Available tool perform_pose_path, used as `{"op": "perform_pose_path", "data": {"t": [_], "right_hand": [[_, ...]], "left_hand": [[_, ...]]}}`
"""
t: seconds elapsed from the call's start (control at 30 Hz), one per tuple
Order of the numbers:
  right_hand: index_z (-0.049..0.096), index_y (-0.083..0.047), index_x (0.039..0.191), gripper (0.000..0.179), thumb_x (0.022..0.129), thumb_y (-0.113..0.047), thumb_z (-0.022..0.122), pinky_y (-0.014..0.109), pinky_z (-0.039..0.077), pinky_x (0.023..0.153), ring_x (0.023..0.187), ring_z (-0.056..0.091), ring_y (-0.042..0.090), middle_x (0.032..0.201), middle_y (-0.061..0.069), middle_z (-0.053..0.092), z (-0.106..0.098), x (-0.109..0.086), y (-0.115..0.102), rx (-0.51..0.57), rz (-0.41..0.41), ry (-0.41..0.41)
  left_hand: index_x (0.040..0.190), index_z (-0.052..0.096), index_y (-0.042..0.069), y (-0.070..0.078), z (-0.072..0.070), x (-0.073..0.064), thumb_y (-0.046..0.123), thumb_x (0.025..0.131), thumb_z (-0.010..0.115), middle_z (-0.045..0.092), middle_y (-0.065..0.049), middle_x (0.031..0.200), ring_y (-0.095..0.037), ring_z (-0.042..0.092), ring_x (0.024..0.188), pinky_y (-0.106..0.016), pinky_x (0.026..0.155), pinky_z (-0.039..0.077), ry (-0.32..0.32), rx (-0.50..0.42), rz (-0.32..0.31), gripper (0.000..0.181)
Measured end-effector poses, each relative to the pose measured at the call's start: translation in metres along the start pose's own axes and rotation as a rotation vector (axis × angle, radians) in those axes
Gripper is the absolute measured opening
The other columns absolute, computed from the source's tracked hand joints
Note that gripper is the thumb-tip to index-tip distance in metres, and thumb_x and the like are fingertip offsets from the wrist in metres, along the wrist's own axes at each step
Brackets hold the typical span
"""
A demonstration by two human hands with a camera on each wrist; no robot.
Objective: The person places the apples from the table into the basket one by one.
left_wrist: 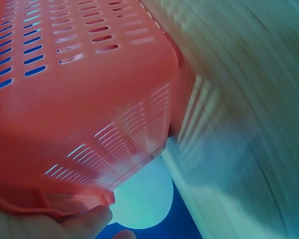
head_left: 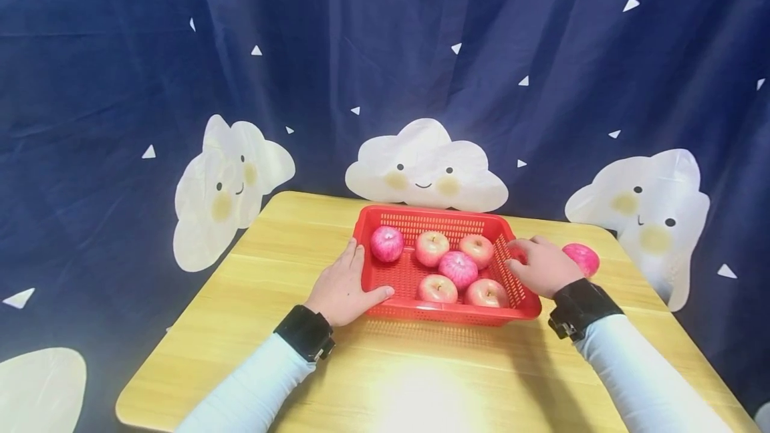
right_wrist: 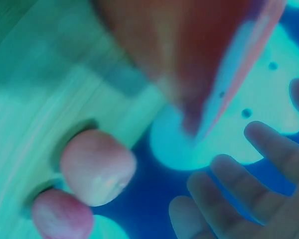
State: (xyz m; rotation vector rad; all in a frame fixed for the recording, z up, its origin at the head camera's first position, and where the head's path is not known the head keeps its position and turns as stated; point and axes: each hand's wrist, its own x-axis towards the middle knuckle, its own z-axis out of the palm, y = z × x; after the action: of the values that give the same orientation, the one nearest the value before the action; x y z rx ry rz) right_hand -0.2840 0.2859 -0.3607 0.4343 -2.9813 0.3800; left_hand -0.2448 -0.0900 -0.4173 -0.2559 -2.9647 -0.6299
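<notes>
A red plastic basket (head_left: 433, 313) stands on the table with several apples inside. Some are pale yellow-pink, like the apple (head_left: 432, 249); others are deeper pink, like the apple (head_left: 387, 244). My left hand (head_left: 343, 289) holds the basket's near left corner, thumb over the rim and fingers along the left side. In the left wrist view, fingertips (left_wrist: 97, 219) show beneath the basket's lip. At the right rim is my right hand (head_left: 544, 266); the right wrist view shows its fingers (right_wrist: 239, 186) spread and loosely bent, with nothing held.
Right of the basket lies a pink apple (head_left: 581, 259) on the table. The right wrist view shows a paler apple (right_wrist: 97, 167) beside a pink one there. Behind the wooden table (head_left: 289, 239) hangs a dark blue curtain (head_left: 391, 39) with clouds.
</notes>
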Motion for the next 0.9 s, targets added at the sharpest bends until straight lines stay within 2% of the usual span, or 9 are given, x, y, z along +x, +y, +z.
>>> {"op": "perform_pose_path", "data": {"t": [0.33,0.47,0.67,0.9], "right_hand": [[0.059,0.000,0.133,0.049,0.090,-0.021,0.060,0.073,0.045,0.089,0.120,0.049,0.053,0.130,0.034,0.053,0.011,0.010,0.042,0.048,0.077,-0.009],[0.053,0.001,0.139,0.056,0.090,-0.023,0.062,0.076,0.042,0.090,0.121,0.046,0.056,0.133,0.037,0.047,0.020,0.016,0.057,0.032,0.129,-0.025],[0.045,0.001,0.146,0.069,0.091,-0.035,0.065,0.078,0.039,0.091,0.123,0.041,0.061,0.137,0.040,0.039,0.038,0.025,0.077,0.034,0.184,-0.057],[0.036,0.000,0.152,0.077,0.089,-0.033,0.066,0.082,0.035,0.090,0.128,0.030,0.068,0.145,0.045,0.026,0.049,0.034,0.094,0.044,0.243,-0.084]], "left_hand": [[0.159,0.028,0.003,0.000,0.000,0.000,0.070,0.078,0.070,0.024,-0.014,0.165,-0.034,0.032,0.147,-0.055,0.108,0.042,-0.015,0.016,-0.012,0.113],[0.159,0.028,0.003,0.000,0.000,0.001,0.069,0.078,0.071,0.024,-0.014,0.165,-0.034,0.032,0.147,-0.055,0.108,0.042,-0.014,0.016,-0.016,0.113],[0.159,0.028,0.003,0.001,0.000,0.001,0.070,0.078,0.070,0.025,-0.014,0.165,-0.033,0.032,0.147,-0.055,0.107,0.043,-0.012,0.030,-0.007,0.113],[0.159,0.028,0.003,0.002,0.000,0.002,0.071,0.078,0.069,0.025,-0.014,0.165,-0.034,0.032,0.147,-0.055,0.108,0.041,0.000,0.027,0.012,0.114]]}}
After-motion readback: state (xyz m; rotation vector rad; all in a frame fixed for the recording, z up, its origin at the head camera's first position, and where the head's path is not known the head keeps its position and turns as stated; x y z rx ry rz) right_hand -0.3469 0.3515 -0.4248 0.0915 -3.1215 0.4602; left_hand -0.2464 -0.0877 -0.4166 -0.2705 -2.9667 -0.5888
